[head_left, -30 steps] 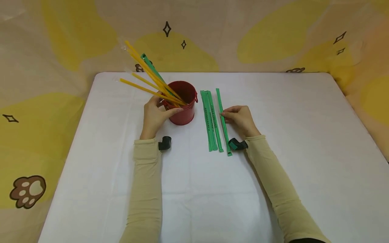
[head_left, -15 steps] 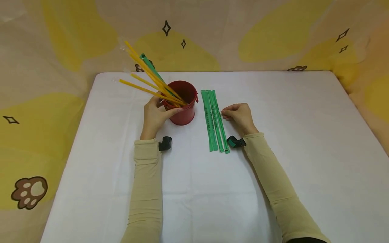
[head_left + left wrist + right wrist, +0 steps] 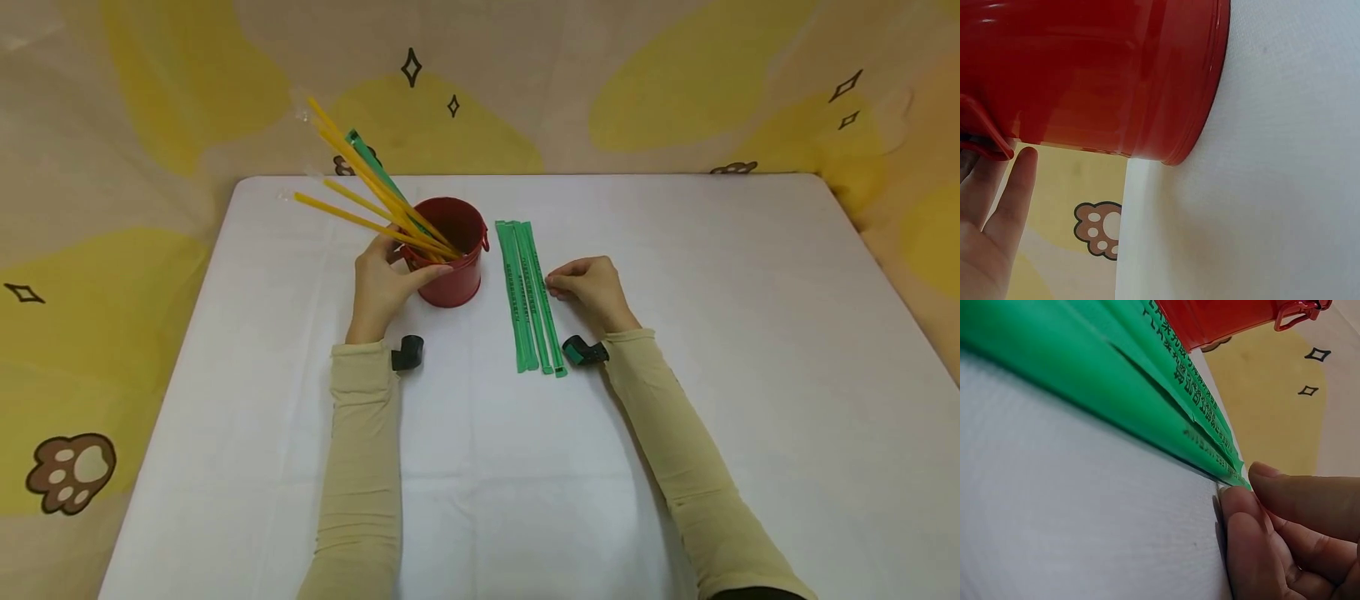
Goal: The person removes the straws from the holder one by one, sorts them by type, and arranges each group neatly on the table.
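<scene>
My left hand (image 3: 380, 282) grips a small red bucket (image 3: 456, 285) at its left side, thumb along the front rim and fingers round behind. In the left wrist view the bucket's wall (image 3: 1079, 75) fills the upper left, with fingers (image 3: 1017, 187) beside its handle loop. Several yellow straws (image 3: 348, 218) in clear wrappers and a green-wrapped straw (image 3: 373, 167) lean left out of the bucket. On the table, several green-wrapped drinking straws (image 3: 521, 292) lie side by side. My right hand (image 3: 592, 287) pinches the rightmost straw (image 3: 1116, 419) near its middle, thumb and forefinger at its edge.
A white cloth covers the table (image 3: 465, 467), its back edge close behind the bucket. Beyond stands a yellow-patterned backdrop (image 3: 660, 92). A small black wrist camera (image 3: 407, 353) sits on the left wrist and another black camera (image 3: 585, 351) on the right.
The rightmost green straw has shifted left, from slightly apart to against the others, with my right hand moving along. Over the last half second little differs. My left hand stays on the bucket.
</scene>
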A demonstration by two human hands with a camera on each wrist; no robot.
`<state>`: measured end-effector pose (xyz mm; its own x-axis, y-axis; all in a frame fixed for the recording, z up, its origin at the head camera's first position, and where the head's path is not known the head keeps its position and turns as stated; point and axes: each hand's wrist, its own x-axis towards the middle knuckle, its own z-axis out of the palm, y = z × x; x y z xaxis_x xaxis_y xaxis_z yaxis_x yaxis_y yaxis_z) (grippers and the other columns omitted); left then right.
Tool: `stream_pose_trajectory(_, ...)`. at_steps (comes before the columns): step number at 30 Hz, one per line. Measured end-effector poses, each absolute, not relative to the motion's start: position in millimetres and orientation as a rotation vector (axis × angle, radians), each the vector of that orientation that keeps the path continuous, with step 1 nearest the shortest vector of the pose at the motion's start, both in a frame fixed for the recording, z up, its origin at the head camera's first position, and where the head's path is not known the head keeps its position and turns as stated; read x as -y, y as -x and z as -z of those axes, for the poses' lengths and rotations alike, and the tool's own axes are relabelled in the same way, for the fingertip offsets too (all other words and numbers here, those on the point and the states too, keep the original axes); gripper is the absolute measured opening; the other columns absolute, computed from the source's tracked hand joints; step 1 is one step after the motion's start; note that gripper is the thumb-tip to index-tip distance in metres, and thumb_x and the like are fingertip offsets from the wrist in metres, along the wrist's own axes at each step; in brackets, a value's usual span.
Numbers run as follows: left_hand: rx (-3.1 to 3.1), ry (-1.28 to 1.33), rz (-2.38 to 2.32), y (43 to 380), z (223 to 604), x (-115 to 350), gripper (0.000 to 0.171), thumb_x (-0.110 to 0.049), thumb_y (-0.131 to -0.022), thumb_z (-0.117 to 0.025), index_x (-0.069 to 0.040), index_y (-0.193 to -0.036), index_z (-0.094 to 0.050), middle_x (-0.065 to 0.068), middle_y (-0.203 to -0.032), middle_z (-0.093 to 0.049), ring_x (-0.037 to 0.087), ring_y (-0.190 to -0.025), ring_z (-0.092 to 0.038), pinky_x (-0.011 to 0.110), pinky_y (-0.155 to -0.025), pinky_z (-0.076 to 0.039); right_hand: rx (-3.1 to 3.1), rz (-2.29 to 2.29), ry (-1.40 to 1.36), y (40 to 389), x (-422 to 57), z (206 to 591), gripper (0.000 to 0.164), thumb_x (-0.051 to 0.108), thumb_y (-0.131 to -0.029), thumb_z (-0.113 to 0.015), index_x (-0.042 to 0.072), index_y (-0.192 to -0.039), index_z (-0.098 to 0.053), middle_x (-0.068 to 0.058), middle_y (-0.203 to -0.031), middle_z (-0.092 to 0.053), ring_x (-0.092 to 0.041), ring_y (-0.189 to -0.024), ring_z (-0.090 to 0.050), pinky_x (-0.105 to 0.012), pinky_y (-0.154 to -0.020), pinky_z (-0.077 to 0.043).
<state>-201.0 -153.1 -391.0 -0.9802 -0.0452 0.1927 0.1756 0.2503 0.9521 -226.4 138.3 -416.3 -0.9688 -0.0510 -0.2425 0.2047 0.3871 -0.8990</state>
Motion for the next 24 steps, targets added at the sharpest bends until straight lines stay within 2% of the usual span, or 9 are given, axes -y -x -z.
stream_pose_trajectory(9, 2.343, 0.118, 1.816, 201.8, 390.2, 153.3, 0.068, -0.019, -0.071, -0.085, -0.009, -0.131, -0.055, 0.009, -0.125, -0.058, 0.026, -0.113, -0.054, 0.039, -0.099, -0.044, -2.397, 1.617, -0.132, 226.2, -137.8, 417.4, 0.023, 0.006, -0.085, -0.069, -0.012, -0.098, -0.067, -0.01, -0.082, -0.07, -0.006, -0.065, -0.065, -0.02, -0.063, -0.055)
stream_pose_trajectory(18, 2.337, 0.131, 1.81, 201.3, 390.9, 153.7, 0.068, -0.019, -0.07, -0.085, -0.008, -0.131, -0.055, 0.009, -0.124, -0.059, 0.025, -0.112, -0.055, 0.038, -0.098, -0.044, -2.337, 1.646, -0.106, 226.0, -136.7, 417.5, 0.024, 0.005, -0.085, -0.069, -0.014, -0.1, -0.066, -0.013, -0.086, -0.07, -0.008, -0.067, -0.066, -0.021, -0.065, -0.055)
stream_pose_trajectory(24, 2.371, 0.1, 1.808, 201.7, 389.3, 154.1, 0.069, -0.019, -0.07, -0.085, -0.008, -0.131, -0.054, 0.01, -0.125, -0.058, 0.027, -0.113, -0.054, 0.039, -0.097, -0.045, -2.298, 1.73, -0.144, 224.6, -136.3, 417.1, 0.021, 0.002, -0.085, -0.069, -0.014, -0.098, -0.066, -0.012, -0.084, -0.069, -0.011, -0.068, -0.067, -0.023, -0.063, -0.056)
